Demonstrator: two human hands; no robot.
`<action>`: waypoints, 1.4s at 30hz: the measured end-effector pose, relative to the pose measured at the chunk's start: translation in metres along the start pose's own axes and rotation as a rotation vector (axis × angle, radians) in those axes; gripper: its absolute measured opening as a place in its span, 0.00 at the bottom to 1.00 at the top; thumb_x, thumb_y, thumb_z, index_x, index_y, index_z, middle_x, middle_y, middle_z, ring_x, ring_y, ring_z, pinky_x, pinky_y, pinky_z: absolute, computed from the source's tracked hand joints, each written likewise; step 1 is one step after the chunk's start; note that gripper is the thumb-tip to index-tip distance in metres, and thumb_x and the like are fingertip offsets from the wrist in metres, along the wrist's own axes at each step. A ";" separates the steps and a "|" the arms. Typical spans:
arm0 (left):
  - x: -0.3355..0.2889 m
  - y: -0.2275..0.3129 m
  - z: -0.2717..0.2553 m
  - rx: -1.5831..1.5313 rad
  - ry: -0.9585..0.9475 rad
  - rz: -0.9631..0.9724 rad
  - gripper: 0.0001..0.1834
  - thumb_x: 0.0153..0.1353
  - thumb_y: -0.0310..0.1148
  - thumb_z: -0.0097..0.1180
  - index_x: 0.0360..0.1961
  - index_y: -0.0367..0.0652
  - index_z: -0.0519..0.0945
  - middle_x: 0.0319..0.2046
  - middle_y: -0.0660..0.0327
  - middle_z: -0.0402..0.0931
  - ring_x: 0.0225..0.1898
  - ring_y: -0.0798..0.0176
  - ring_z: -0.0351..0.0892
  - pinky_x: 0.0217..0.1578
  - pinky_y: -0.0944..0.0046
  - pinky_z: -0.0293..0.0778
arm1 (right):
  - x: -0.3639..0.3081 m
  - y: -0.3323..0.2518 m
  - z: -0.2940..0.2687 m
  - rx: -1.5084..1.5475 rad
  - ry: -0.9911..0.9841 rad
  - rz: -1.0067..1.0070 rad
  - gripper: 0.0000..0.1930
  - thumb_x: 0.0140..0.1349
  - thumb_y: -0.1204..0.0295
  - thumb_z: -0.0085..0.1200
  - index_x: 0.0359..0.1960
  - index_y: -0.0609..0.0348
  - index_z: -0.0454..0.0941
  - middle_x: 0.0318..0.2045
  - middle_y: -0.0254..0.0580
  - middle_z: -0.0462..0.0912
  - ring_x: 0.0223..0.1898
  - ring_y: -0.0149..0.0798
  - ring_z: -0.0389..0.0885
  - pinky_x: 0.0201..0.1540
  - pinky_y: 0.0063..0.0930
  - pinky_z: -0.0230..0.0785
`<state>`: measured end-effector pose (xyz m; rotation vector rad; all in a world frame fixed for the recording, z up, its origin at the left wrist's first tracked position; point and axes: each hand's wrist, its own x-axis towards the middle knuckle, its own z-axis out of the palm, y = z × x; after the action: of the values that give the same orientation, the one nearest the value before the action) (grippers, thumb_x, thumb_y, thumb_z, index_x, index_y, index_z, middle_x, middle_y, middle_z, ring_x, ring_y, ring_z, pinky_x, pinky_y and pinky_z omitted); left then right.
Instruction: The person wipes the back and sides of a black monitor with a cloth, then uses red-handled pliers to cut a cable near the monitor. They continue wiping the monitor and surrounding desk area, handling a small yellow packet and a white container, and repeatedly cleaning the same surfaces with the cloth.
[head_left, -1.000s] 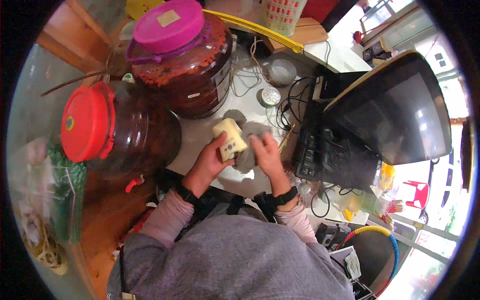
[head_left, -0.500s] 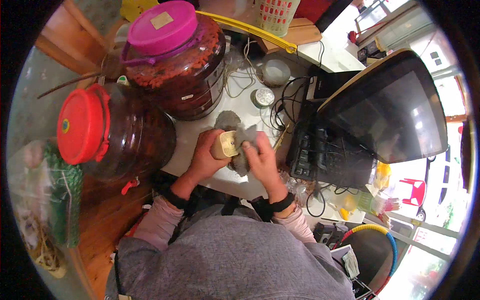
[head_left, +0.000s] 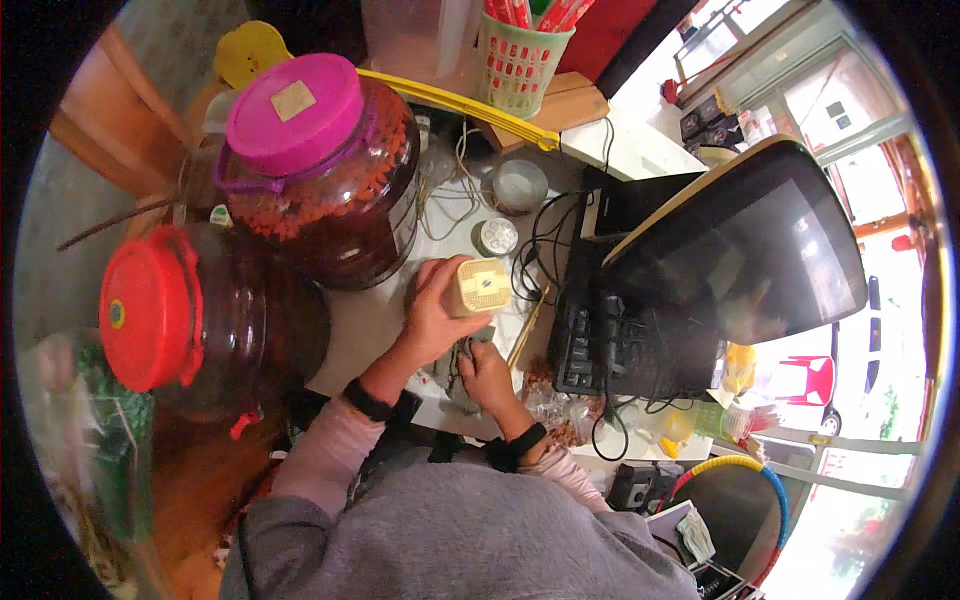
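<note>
While a small cream-coloured box [head_left: 478, 288] is gripped in the left hand [head_left: 435, 315] and lifted clear of the desk [head_left: 365, 320], a grey cloth [head_left: 462, 352] is pinched in the closed fingers of the right hand [head_left: 487, 375] just beneath it, at about five o'clock from the box. The box is held with its top face turned up toward the camera, the left fingers being wrapped round its near side. Judging from this, the wiping of the box appears to be the step in hand, with the cloth lowered for the moment; the next move would call for the cloth to be brought back up against a face of the box while the left grip is kept firm.

Beyond the hands, at about one o'clock, a small round tin [head_left: 498, 236] and a shallow grey bowl [head_left: 520, 185] are set among loose cables. At three o'clock a black keyboard [head_left: 610, 345] is placed under a dark tilted monitor [head_left: 745, 260]. At ten o'clock a large glass jar with a pink lid [head_left: 295, 115] is stood, and at nine o'clock a second jar with a red lid [head_left: 145, 305]. Farthest off, at twelve o'clock, a green basket [head_left: 520, 60] can be seen
</note>
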<state>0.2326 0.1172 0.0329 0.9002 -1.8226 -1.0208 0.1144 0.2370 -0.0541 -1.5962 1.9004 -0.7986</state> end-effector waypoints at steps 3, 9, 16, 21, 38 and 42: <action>0.033 -0.002 0.030 -0.234 -0.004 -0.040 0.41 0.40 0.26 0.71 0.58 0.42 0.66 0.53 0.56 0.67 0.56 0.60 0.67 0.56 0.61 0.62 | 0.000 0.002 0.001 -0.048 -0.037 0.005 0.11 0.58 0.67 0.52 0.34 0.63 0.69 0.32 0.57 0.71 0.32 0.61 0.73 0.33 0.48 0.67; 0.090 -0.015 0.062 -0.314 0.105 -0.088 0.42 0.40 0.23 0.70 0.59 0.40 0.64 0.49 0.56 0.72 0.53 0.60 0.71 0.54 0.62 0.66 | 0.001 -0.001 -0.006 0.013 -0.021 0.047 0.10 0.57 0.69 0.53 0.31 0.63 0.69 0.31 0.58 0.72 0.34 0.60 0.73 0.36 0.45 0.67; 0.134 -0.014 0.095 -0.419 0.231 -0.287 0.40 0.42 0.22 0.67 0.59 0.39 0.61 0.50 0.52 0.71 0.52 0.57 0.71 0.53 0.60 0.67 | 0.000 0.000 -0.005 0.030 -0.011 0.028 0.10 0.57 0.68 0.52 0.36 0.62 0.71 0.33 0.55 0.72 0.35 0.59 0.75 0.35 0.46 0.69; 0.160 -0.025 0.109 -0.317 0.325 -0.352 0.39 0.44 0.21 0.65 0.58 0.40 0.61 0.52 0.53 0.69 0.53 0.57 0.70 0.53 0.61 0.66 | -0.001 0.003 -0.002 0.060 0.048 0.027 0.10 0.56 0.68 0.54 0.34 0.61 0.72 0.31 0.54 0.73 0.34 0.58 0.74 0.35 0.45 0.69; 0.200 -0.073 0.086 -0.268 -0.134 -0.138 0.40 0.42 0.29 0.67 0.58 0.33 0.63 0.54 0.50 0.69 0.58 0.54 0.67 0.58 0.61 0.62 | -0.003 0.003 -0.004 0.027 0.022 0.029 0.10 0.56 0.68 0.53 0.35 0.61 0.72 0.33 0.53 0.73 0.32 0.58 0.75 0.34 0.46 0.69; 0.198 -0.069 0.078 -0.010 -0.217 -0.183 0.49 0.41 0.34 0.70 0.62 0.32 0.55 0.59 0.45 0.61 0.62 0.50 0.59 0.61 0.59 0.57 | -0.002 0.001 -0.005 0.035 0.022 0.031 0.10 0.56 0.68 0.53 0.35 0.61 0.72 0.33 0.53 0.73 0.33 0.58 0.75 0.34 0.46 0.69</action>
<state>0.0976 -0.0596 0.0094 0.9968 -1.9373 -1.2834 0.1101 0.2393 -0.0511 -1.5394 1.9119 -0.8347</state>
